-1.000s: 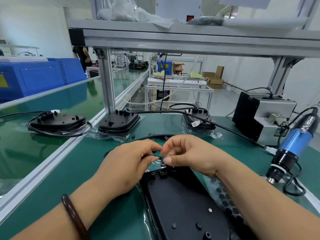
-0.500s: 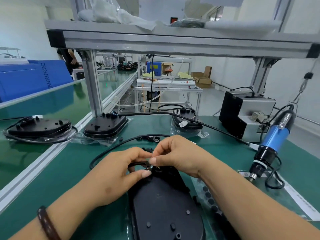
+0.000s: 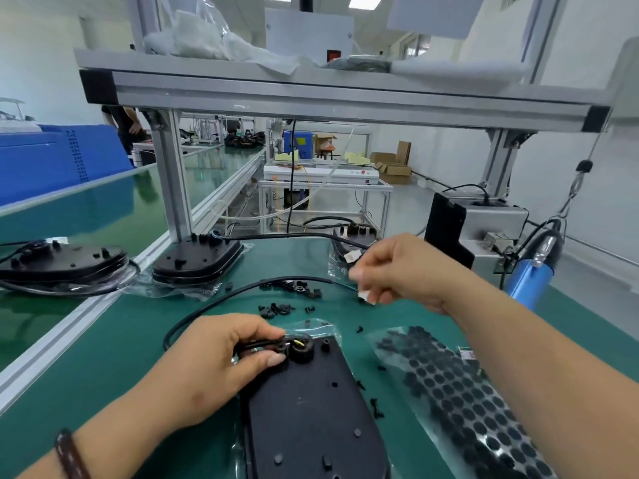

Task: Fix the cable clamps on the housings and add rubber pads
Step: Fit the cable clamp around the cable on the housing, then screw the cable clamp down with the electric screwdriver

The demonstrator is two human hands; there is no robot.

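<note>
Lifting off the black housing [image 3: 311, 416], the right hand [image 3: 397, 271] now hangs up and to the right; before, both hands met at its top end. The housing is flat, smooth and long with round corners, and it lies on the green table [image 3: 121, 340]. The left hand [image 3: 214, 364] pinches the thin cable [image 3: 262, 343] beside a round knob there. The right fingers are curled close, but I cannot tell what they hold. A clear sheet of round rubber pads [image 3: 449, 392] lies just to the right.

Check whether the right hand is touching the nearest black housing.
Apart. Head view: the right hand lies beyond the housing, green mat and loose black parts showing between them.
</note>
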